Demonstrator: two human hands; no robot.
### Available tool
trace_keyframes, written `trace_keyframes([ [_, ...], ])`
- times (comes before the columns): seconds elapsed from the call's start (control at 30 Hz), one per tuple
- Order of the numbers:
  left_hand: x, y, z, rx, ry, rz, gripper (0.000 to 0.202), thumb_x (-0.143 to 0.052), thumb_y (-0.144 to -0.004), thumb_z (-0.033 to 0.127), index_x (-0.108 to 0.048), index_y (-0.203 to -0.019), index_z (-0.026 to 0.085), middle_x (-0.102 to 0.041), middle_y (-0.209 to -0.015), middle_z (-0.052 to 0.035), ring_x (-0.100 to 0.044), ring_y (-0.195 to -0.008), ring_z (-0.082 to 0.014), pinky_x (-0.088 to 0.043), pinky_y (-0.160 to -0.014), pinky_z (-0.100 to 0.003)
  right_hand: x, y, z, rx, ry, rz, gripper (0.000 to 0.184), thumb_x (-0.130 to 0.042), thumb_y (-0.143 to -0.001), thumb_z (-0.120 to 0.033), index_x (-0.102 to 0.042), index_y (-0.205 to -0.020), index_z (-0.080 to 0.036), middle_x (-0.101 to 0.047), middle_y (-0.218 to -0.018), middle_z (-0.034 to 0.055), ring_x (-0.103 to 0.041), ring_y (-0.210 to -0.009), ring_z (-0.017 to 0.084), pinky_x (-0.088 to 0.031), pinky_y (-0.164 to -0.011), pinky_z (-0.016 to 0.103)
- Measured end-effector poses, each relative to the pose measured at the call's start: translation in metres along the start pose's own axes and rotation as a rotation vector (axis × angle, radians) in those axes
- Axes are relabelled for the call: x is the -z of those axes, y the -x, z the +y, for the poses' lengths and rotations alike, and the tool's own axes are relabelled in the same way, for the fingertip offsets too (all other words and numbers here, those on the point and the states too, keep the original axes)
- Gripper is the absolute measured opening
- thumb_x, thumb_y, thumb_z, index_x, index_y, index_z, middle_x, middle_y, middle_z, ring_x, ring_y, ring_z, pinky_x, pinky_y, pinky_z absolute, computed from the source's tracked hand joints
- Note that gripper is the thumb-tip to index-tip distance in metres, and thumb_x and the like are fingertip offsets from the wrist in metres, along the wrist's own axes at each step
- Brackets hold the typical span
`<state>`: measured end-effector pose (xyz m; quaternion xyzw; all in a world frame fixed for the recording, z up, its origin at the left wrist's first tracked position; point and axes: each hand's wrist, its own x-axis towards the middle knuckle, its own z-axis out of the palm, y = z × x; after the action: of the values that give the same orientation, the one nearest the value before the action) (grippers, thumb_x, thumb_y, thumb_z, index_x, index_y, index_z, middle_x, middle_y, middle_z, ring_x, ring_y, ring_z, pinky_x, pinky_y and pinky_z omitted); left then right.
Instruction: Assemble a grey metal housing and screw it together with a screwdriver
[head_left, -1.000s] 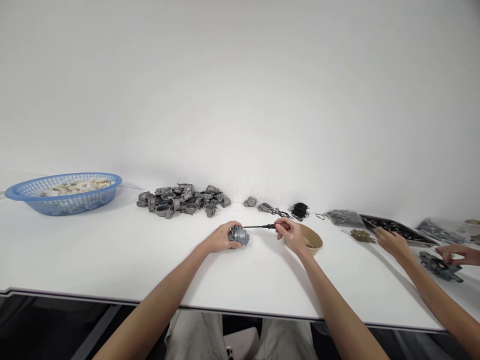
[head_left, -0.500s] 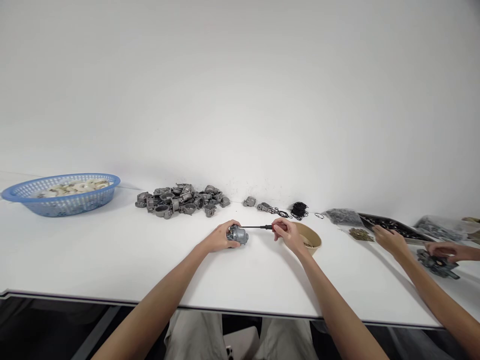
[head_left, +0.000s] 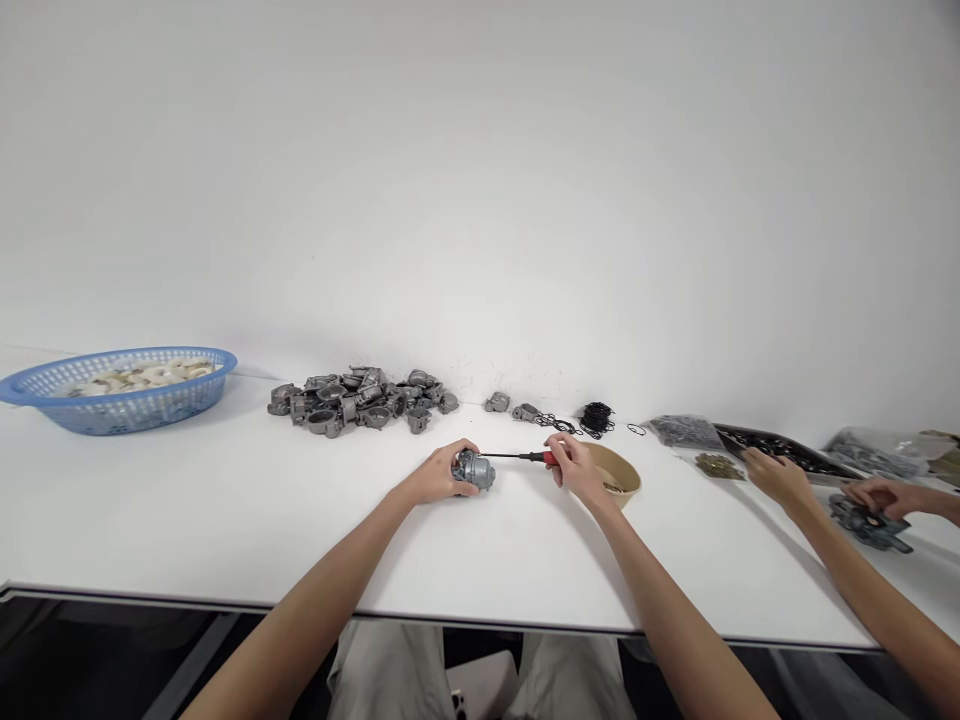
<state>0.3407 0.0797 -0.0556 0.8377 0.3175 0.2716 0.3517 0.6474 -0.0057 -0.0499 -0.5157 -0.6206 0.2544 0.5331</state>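
Observation:
My left hand [head_left: 439,473] is closed around a small grey metal casting [head_left: 475,470] that rests on the white table [head_left: 225,520]. My right hand [head_left: 577,466] grips the red handle of a screwdriver [head_left: 517,457]. Its thin black shaft lies level and its tip meets the casting's right side. Just behind my right hand stands a tan bowl [head_left: 626,478] holding small parts.
A heap of grey castings [head_left: 360,397] lies at the back, with black rings [head_left: 598,418] to its right. A blue basket [head_left: 120,385] of pale parts stands far left. At the right, another person's hands [head_left: 780,478] work over bags, a dark tray [head_left: 780,450] and a casting [head_left: 870,525].
My hands, casting and screwdriver have barely shifted; my right fingers changed their hold on the handle slightly. The other person's far hand slid left over their casting.

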Motion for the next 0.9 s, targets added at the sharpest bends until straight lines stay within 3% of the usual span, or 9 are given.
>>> trace_keyframes([
  [0.17,0.000,0.000,-0.001,0.002,0.003,0.003,0.059,-0.084,-0.066,0.047,-0.061,-0.117,0.028,-0.064,-0.105,-0.0015,-0.058,-0.092,-0.0221,-0.046,-0.079,-0.031,0.000,0.000,0.002,0.074,-0.092,-0.049,0.043,-0.068,-0.089,-0.055,-0.055,-0.111,-0.020,-0.058,-0.084,0.0002,-0.053,-0.059,0.010,-0.045,-0.058,0.025],
  [0.27,0.000,0.001,0.001,0.001,0.012,-0.006,0.060,-0.084,-0.066,0.047,-0.061,-0.117,0.028,-0.065,-0.104,-0.0016,-0.059,-0.091,-0.0223,-0.046,-0.078,-0.031,-0.001,0.000,0.002,0.015,-0.043,0.010,0.041,-0.057,-0.095,-0.060,-0.054,-0.099,-0.019,-0.054,-0.076,-0.0010,-0.043,-0.049,0.008,-0.034,-0.048,0.023],
  [0.33,0.000,0.001,0.002,-0.006,0.018,-0.014,0.060,-0.084,-0.066,0.048,-0.061,-0.117,0.027,-0.066,-0.104,-0.0020,-0.060,-0.090,-0.0225,-0.046,-0.078,-0.031,-0.002,0.000,0.000,0.020,-0.027,-0.001,0.041,-0.054,-0.097,-0.060,-0.055,-0.099,-0.019,-0.055,-0.075,-0.0002,-0.046,-0.052,0.009,-0.036,-0.051,0.024],
  [0.43,0.001,0.001,0.003,-0.010,0.023,-0.012,0.061,-0.085,-0.065,0.048,-0.061,-0.117,0.027,-0.067,-0.104,-0.0023,-0.061,-0.091,-0.0231,-0.047,-0.078,-0.032,-0.003,0.001,-0.003,0.086,-0.055,-0.025,0.038,-0.063,-0.093,-0.054,-0.055,-0.107,-0.020,-0.056,-0.076,-0.0006,-0.051,-0.059,0.011,-0.042,-0.059,0.025],
  [0.57,0.000,0.001,0.002,0.005,0.029,-0.004,0.062,-0.086,-0.064,0.048,-0.062,-0.117,0.027,-0.066,-0.101,-0.0018,-0.061,-0.089,-0.0232,-0.047,-0.077,-0.032,-0.004,0.002,-0.006,0.031,-0.003,0.019,0.039,-0.055,-0.096,-0.058,-0.053,-0.092,-0.019,-0.055,-0.076,0.0004,-0.044,-0.053,0.009,-0.034,-0.051,0.024],
  [0.7,0.001,0.001,0.002,0.014,0.028,0.000,0.061,-0.086,-0.064,0.047,-0.062,-0.116,0.027,-0.066,-0.098,-0.0010,-0.061,-0.088,-0.0228,-0.046,-0.077,-0.031,-0.004,0.002,-0.006,0.084,-0.050,-0.030,0.036,-0.063,-0.092,-0.053,-0.056,-0.103,-0.020,-0.055,-0.076,-0.0002,-0.050,-0.060,0.011,-0.041,-0.057,0.025],
  [0.83,0.001,0.001,0.003,0.018,0.028,-0.004,0.062,-0.086,-0.063,0.048,-0.063,-0.117,0.027,-0.066,-0.100,-0.0014,-0.061,-0.090,-0.0234,-0.046,-0.077,-0.031,-0.005,0.003,-0.009,0.021,-0.026,0.026,0.038,-0.056,-0.096,-0.057,-0.051,-0.092,-0.020,-0.053,-0.074,-0.0004,-0.040,-0.052,0.008,-0.031,-0.050,0.024],
  [0.9,0.001,0.001,0.003,0.020,0.027,-0.003,0.062,-0.086,-0.063,0.047,-0.062,-0.117,0.026,-0.066,-0.101,-0.0017,-0.060,-0.089,-0.0233,-0.046,-0.077,-0.032,-0.005,0.005,-0.012,0.035,0.011,0.013,0.037,-0.057,-0.095,-0.057,-0.054,-0.094,-0.019,-0.056,-0.078,0.0015,-0.045,-0.058,0.010,-0.035,-0.053,0.024],
])
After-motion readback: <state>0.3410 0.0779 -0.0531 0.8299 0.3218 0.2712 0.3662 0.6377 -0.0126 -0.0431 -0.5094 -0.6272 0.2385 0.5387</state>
